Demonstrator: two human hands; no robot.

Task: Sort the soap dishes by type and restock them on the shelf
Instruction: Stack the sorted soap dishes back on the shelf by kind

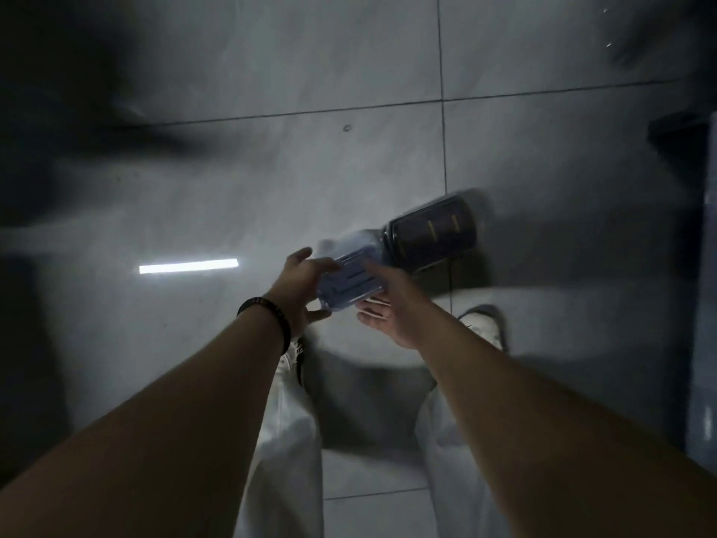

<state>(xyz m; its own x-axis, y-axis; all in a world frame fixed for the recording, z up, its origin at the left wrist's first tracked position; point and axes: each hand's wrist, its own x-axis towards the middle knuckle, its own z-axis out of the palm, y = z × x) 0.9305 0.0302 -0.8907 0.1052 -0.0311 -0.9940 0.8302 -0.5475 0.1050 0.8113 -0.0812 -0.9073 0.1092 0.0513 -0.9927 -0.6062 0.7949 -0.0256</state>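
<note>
Fingers (304,253) of left hand (298,286), right hand (396,304) around blue soap dish (349,282), black dish (431,234) beyond

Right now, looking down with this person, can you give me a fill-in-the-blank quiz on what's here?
1. The left hand and right hand hold a soap dish whose colour is ____.
2. The beaded bracelet sits on the ____ wrist.
3. The floor is covered with grey ____.
4. The trousers are ____.
Missing words: blue; left; tiles; white.
</note>
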